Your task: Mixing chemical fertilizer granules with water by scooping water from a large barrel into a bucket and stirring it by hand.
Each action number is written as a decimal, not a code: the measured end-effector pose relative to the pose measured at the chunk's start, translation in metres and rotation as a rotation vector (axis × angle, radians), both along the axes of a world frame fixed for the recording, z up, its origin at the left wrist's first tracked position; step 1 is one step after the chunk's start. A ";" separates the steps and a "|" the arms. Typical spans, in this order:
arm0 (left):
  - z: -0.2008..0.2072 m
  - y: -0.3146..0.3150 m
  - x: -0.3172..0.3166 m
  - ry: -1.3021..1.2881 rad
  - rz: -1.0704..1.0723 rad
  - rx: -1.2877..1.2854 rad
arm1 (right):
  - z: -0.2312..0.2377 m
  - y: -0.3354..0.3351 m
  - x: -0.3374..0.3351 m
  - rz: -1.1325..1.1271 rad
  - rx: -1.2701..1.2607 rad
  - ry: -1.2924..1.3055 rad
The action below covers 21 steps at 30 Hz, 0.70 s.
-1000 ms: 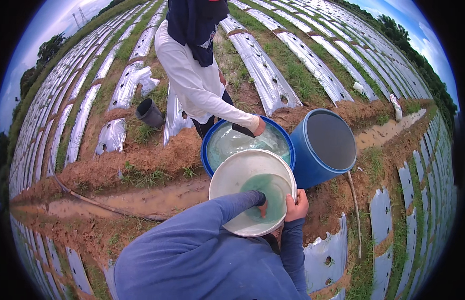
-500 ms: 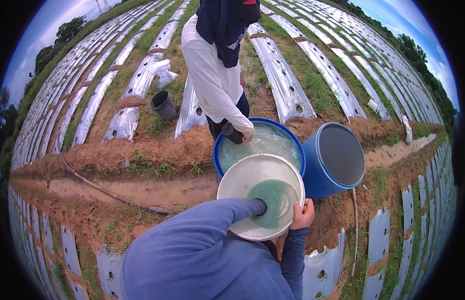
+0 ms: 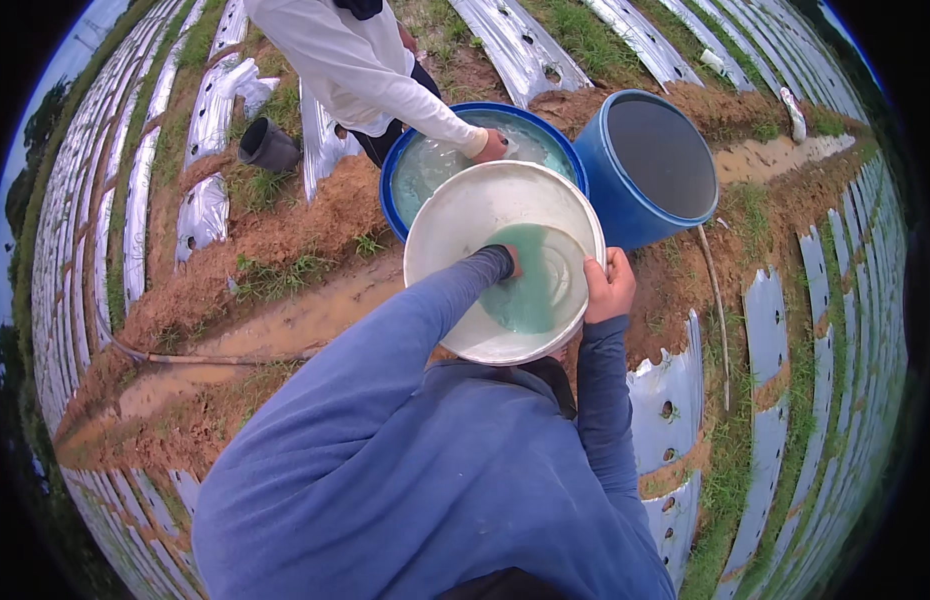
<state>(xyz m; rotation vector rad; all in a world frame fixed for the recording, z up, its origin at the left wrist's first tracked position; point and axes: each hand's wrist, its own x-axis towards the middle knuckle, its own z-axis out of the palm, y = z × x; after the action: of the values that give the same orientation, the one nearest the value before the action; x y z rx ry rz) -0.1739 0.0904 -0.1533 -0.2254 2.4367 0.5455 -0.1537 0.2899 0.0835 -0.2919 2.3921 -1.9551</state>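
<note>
A white bucket [image 3: 447, 222] is tilted in front of me, with greenish liquid [image 3: 525, 305] pooled inside. My right hand [image 3: 610, 287] grips its right rim, fingers closed over the edge. My left arm reaches down into the bucket, and my left hand [image 3: 516, 262] is at the liquid; its fingers are hidden. Just beyond the bucket stands a wide blue tub [image 3: 387, 190] of pale greenish water. A co-worker's hand [image 3: 493, 147] dips into that water; what it holds cannot be made out.
A blue drum [image 3: 625, 190] full of greyish liquid stands at the right of the tub. A black bucket [image 3: 268, 146] lies tipped at the left. A muddy ditch [image 3: 285, 315] with a hose [image 3: 200, 358] crosses between plastic-covered beds [image 3: 765, 340].
My view has tilted downward. My left hand has shifted a little, so part of it shows. The co-worker's hand has gone down into the tub, and the dark cup it held is out of sight.
</note>
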 end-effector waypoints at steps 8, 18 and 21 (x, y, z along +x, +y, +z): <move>-0.021 0.011 0.010 -0.028 0.035 -0.110 | -0.005 0.011 0.006 0.053 0.023 -0.058; -0.021 0.018 0.013 -0.294 -0.055 0.202 | 0.007 0.005 0.010 0.025 -0.023 -0.083; -0.018 0.022 0.018 -0.417 0.080 0.411 | 0.006 0.003 0.006 0.042 -0.019 -0.069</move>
<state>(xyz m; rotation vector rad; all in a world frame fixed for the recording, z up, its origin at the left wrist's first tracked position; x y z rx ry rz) -0.1563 0.1128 -0.1711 -0.2358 1.8747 0.9187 -0.1473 0.2927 0.0894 -0.2688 2.3080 -1.9379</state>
